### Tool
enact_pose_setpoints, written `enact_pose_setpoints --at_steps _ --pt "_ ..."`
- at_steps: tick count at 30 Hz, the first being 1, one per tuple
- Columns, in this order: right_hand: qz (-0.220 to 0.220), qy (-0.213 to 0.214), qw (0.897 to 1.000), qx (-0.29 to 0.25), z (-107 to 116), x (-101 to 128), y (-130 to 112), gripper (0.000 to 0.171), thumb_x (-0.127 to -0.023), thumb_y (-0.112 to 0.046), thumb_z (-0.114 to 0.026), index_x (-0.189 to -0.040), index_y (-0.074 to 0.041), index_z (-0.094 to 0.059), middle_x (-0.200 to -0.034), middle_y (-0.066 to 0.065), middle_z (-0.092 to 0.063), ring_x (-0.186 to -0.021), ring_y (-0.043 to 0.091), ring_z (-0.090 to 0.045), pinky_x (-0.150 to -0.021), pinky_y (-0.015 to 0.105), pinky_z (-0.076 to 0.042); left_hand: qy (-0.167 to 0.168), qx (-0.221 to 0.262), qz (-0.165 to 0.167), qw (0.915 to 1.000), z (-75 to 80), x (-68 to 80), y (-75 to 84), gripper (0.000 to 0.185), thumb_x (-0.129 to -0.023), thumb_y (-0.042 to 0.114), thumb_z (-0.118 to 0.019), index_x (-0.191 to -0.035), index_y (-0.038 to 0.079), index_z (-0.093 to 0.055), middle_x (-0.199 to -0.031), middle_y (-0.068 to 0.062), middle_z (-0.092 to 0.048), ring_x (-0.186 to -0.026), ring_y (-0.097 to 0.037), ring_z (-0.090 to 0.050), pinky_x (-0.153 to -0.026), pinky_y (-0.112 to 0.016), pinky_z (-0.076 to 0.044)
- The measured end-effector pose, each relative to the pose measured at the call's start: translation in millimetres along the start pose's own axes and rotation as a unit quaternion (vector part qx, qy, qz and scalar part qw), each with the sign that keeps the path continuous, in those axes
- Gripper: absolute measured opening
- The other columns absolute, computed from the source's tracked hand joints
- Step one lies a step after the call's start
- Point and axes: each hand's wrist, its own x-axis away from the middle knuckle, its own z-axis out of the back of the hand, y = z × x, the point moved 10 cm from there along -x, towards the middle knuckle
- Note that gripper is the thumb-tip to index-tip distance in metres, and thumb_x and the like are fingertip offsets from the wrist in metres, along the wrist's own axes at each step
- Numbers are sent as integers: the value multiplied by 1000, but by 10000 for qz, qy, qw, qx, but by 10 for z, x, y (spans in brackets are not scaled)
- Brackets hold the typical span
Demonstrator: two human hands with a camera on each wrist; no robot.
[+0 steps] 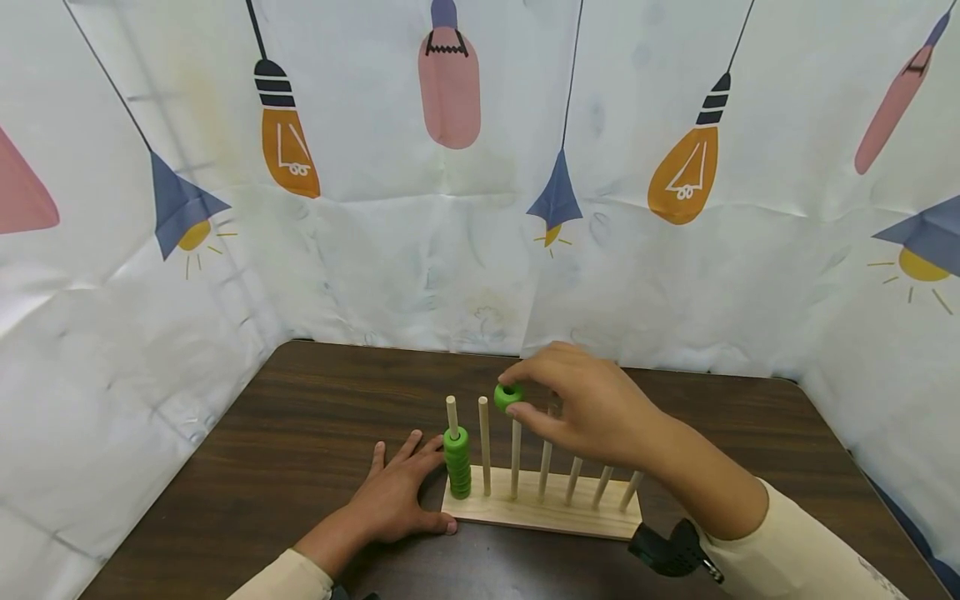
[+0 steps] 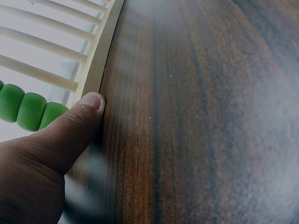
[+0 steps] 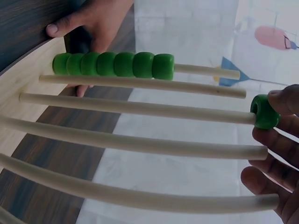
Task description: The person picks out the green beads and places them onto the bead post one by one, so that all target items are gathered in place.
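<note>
A wooden peg stand (image 1: pixel 547 504) with a row of upright pegs stands on the table. Its leftmost peg carries a stack of several green beads (image 1: pixel 457 463), seen side-on in the right wrist view. My right hand (image 1: pixel 588 404) pinches one green bead (image 3: pixel 265 112) between thumb and fingers at the tip of the third peg (image 3: pixel 140 108). Whether the peg has entered the bead's hole is hard to tell. My left hand (image 1: pixel 401 492) lies spread at the stand's left end, its thumb (image 2: pixel 77 123) touching the base's front corner.
The dark wood-grain table (image 1: pixel 337 400) reaches back to a white cloth (image 1: pixel 375 267) printed with lamps and bulbs. Other bare pegs stand right of the bead stack. A black wrist strap piece (image 1: pixel 671 550) sits by the right sleeve.
</note>
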Motion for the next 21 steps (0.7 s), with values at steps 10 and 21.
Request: enact_pose_setpoints --at_steps 10,21 --pt "-57 -92 9999 -81 -71 -107 -51 27 -97 -31 -74 -122 -21 -73 -113 -10 -68 -109 12 -63 -81 38 -56 -5 14 -41 10000 -6 -3 -6 96 -73 68 -82 -154 27 -49 -165 -3 -32 -155 -38 -13 -112 -77 4" --pt "-99 -157 9998 -91 -160 -229 -100 26 -96 -31 -75 -121 -21 -73 -114 -10 -69 -109 9 -63 -80 36 -57 17 50 -69 10000 8 4 8 94 -73 66 -83 -152 27 -51 -165 -5 -34 -154 -40 -14 -111 -78 4"
